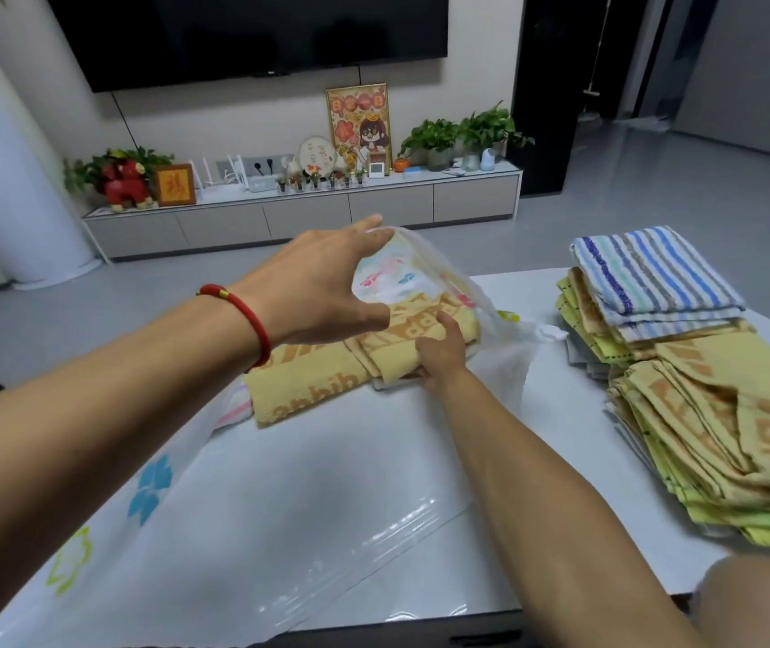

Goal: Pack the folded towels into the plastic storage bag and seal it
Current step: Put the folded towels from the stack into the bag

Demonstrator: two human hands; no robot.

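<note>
A large clear plastic storage bag (252,516) with blue and green flower prints lies across the white table (533,437). My left hand (322,287), with a red cord on the wrist, holds the bag's upper layer lifted at the far end. My right hand (439,353) grips a folded yellow towel (313,390) with orange lettering, part of it under the raised plastic. To the right are two piles of folded towels: a blue-striped towel (654,278) tops the far one, and yellow towels (724,437) make up the near one.
The table's near edge (420,624) runs along the bottom, with my knee (766,600) at the lower right. Beyond the table are grey floor, a low TV cabinet (308,217) with plants and ornaments, and a wall-mounted TV (252,35).
</note>
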